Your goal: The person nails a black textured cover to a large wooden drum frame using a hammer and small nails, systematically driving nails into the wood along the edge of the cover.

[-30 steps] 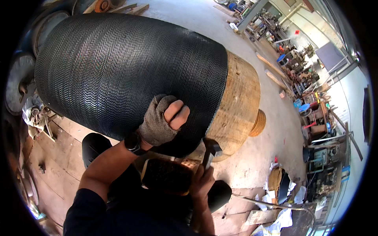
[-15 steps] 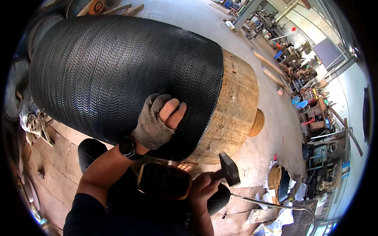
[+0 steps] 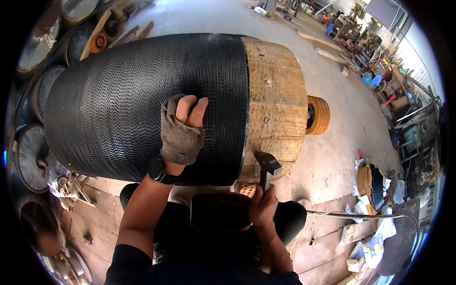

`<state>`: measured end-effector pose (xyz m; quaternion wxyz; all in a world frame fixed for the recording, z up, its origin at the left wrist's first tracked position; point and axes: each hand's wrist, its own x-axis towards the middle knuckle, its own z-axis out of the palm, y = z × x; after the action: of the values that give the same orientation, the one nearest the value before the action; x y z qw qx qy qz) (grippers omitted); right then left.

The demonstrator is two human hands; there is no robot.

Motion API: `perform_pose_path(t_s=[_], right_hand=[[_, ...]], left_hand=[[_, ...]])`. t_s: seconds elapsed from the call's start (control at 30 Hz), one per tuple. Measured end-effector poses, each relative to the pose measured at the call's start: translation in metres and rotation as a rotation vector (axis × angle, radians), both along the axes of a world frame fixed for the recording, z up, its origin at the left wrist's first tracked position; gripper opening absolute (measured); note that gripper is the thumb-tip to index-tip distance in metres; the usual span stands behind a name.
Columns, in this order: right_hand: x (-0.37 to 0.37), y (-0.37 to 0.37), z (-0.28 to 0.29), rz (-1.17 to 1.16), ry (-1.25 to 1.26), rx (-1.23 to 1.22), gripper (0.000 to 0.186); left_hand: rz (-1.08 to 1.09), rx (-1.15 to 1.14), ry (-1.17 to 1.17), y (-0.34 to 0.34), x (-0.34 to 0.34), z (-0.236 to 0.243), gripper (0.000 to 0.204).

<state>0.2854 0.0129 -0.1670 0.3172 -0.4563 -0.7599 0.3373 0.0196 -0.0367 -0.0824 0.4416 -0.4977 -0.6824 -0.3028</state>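
Observation:
A large drum lies across in front of me, most of it covered by a black ridged wrap [image 3: 118, 99]. Its right end is a bare wooden-looking band [image 3: 275, 95] with an orange-brown hub [image 3: 320, 115] sticking out. My left hand [image 3: 183, 129], in a grey-brown fingerless glove, is closed and rests against the black wrap near its right part. Whatever its fingers hold, if anything, is hidden. My right hand [image 3: 264, 206] grips a hammer [image 3: 268, 166] low in front of the wooden band, head upward.
A dark rounded tray-like thing [image 3: 221, 211] sits at my lap. Several round metal-ended drums [image 3: 35, 156] line the left side. To the right lie a torn package with scraps [image 3: 370, 187] and a hose [image 3: 351, 216]. Planks [image 3: 331, 56] and clutter stand farther back.
The view has swung, so the drum appears more level. My right hand has turned the hammer from tilted rightward to upright. My left hand stays closed at the black wrap.

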Motion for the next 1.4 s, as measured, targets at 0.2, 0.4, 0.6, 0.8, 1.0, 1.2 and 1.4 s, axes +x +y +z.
perform_pose_path(t_s=[0.2, 0.4, 0.6, 0.8, 1.0, 1.2, 1.4], right_hand=[[0.018, -0.002, -0.007, 0.061, 0.095, -0.011, 0.023], [0.02, 0.0, -0.016, 0.098, 0.147, 0.019, 0.024], [0.023, 0.005, -0.017, 0.131, 0.124, 0.055, 0.022], [0.02, 0.006, -0.014, 0.151, 0.171, 0.098, 0.019], [0.016, 0.002, 0.004, 0.154, 0.165, 0.173, 0.015], [0.019, 0.003, 0.005, 0.164, 0.107, 0.221, 0.027], [0.015, 0.007, 0.013, 0.144, 0.053, 0.151, 0.026]], left_hand=[[-0.043, -0.018, 0.026, 0.003, 0.013, 0.014, 0.037], [-0.526, -0.01, -0.291, -0.001, 0.091, -0.032, 0.039], [-0.477, -0.107, -0.363, 0.011, 0.087, -0.069, 0.052], [-0.464, -0.223, -0.523, 0.019, 0.089, -0.049, 0.069], [-0.293, -0.231, -0.476, 0.026, 0.106, -0.022, 0.074], [-0.265, -0.179, -0.397, 0.029, 0.107, -0.021, 0.078], [-0.286, -0.153, -0.481, 0.017, 0.119, -0.006, 0.076]])
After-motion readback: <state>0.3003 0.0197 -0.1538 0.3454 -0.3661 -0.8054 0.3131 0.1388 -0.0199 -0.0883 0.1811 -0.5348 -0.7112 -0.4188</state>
